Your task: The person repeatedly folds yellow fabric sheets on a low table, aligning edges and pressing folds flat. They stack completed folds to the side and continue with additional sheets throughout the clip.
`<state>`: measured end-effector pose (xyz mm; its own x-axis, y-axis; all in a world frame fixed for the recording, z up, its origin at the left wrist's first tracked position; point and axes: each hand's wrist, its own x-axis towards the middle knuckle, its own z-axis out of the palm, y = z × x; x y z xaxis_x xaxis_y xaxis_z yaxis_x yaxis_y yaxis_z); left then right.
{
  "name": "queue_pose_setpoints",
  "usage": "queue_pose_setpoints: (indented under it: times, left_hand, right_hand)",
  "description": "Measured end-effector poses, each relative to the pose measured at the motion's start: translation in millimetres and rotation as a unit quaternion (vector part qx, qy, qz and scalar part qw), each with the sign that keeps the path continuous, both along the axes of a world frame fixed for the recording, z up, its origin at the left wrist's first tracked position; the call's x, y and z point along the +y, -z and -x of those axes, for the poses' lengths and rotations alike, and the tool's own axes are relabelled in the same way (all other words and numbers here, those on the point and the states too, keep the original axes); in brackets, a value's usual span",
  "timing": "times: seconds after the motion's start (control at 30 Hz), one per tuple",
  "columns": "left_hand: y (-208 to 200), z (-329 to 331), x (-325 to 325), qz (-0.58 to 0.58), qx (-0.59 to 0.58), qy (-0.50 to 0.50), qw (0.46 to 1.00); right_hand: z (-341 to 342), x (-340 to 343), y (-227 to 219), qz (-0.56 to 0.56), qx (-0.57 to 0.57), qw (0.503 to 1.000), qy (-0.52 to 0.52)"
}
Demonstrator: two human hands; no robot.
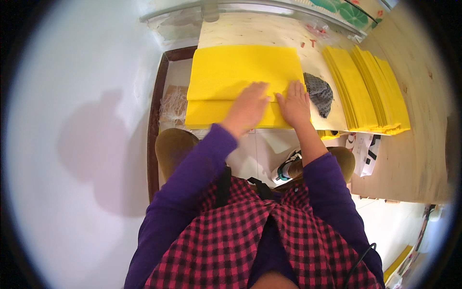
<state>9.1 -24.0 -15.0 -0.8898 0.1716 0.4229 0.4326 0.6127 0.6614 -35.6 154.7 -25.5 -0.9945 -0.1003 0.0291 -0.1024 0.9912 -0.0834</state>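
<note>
Both hands (272,106) flat (palms down) atop yellow sheet (231,72)

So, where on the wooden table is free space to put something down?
Bare wood shows behind the yellow sheet, toward the far edge, and on the table right of the fanned yellow stack. It is crowded between them: both hands, grey cloth.

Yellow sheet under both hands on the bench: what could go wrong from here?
1. The yellow sheet overhangs the near bench edge, with the left hand and right hand flat on that part; it could slide off or crease crookedly.
2. The grey cloth lies right beside the right hand and may get dragged along.
3. The fanned yellow stack also overhangs and could slip if bumped.
</note>
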Motion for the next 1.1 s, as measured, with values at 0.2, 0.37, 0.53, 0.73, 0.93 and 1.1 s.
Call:
queue_pose_setpoints:
  times: [0.2, 0.37, 0.53, 0.73, 0.93, 1.1]
  left_hand:
    - [5, 7, 35, 0.219, -0.101, -0.069, 0.968]
    - [17, -4, -26, 0.266, -0.157, -0.167, 0.937]
    - [20, -13, -80, 0.269, -0.178, -0.257, 0.911]
    - [22, -18, -79, 0.3, -0.156, -0.268, 0.902]
    - [21, -18, -78, 0.287, -0.165, -0.265, 0.906]
    - [22, -17, -79, 0.294, -0.16, -0.264, 0.905]
  right_hand:
    - [0, 6, 8, -0.008, 0.038, 0.999, -0.024]
    - [0, 3, 11, 0.019, 0.058, 0.998, -0.021]
    - [-1, 1, 10, 0.018, 0.049, 0.998, -0.016]
    - [-4, 2, -1, 0.03, 0.024, 0.999, -0.01]
    - [-20, -49, -12, 0.051, 0.031, 0.987, -0.149]
    - [-37, -59, -5, 0.063, 0.001, 0.988, -0.141]
